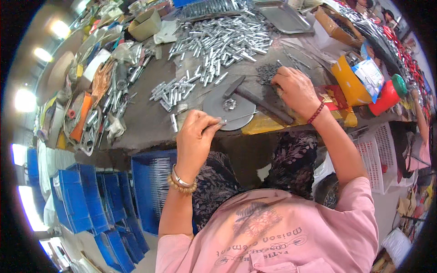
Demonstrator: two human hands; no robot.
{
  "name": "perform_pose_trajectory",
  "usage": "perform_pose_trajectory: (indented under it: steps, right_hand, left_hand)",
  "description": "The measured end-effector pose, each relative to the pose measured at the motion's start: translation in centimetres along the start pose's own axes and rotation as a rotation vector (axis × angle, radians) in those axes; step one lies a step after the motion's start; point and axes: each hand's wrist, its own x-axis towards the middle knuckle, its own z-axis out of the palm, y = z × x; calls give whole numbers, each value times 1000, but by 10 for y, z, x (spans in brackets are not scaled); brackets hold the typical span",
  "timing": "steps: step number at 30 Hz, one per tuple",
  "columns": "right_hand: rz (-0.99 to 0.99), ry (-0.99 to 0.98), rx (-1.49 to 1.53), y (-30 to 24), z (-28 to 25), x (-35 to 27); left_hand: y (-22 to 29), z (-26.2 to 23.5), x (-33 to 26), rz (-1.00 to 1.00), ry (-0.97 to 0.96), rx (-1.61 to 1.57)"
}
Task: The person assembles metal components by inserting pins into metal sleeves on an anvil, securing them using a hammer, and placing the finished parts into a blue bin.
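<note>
My left hand (195, 136) pinches a thin metal rod (236, 119) with a small silver tube on its end, held at the near edge of the workbench (145, 123). Beside it lies a round metal disc (227, 105) with a hammer (257, 96) resting across it. My right hand (296, 88) reaches into a small pile of thin dark pins (266, 73), its fingers curled on them. Behind both hands spreads a big heap of short silver tubes (223, 41). A smaller cluster of tubes (172, 91) lies to the left.
A metal tray (282, 17) and cardboard boxes (145, 25) stand at the back. Yellow packets (348, 82) and a red bottle with a green cap (387, 95) are at the right. Tools and clutter (98, 104) crowd the left. Blue crates (150, 186) sit below the bench, a white basket (373, 154) at the right.
</note>
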Motion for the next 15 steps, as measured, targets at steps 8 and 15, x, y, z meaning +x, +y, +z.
perform_pose_trajectory:
  steps: [8,15]
  right_hand:
    - [-123,66,496,-86,2,5]
    - [-150,73,557,-113,23,10]
  left_hand:
    - [-4,2,0,36,22,53]
    - [-4,2,-1,47,40,83]
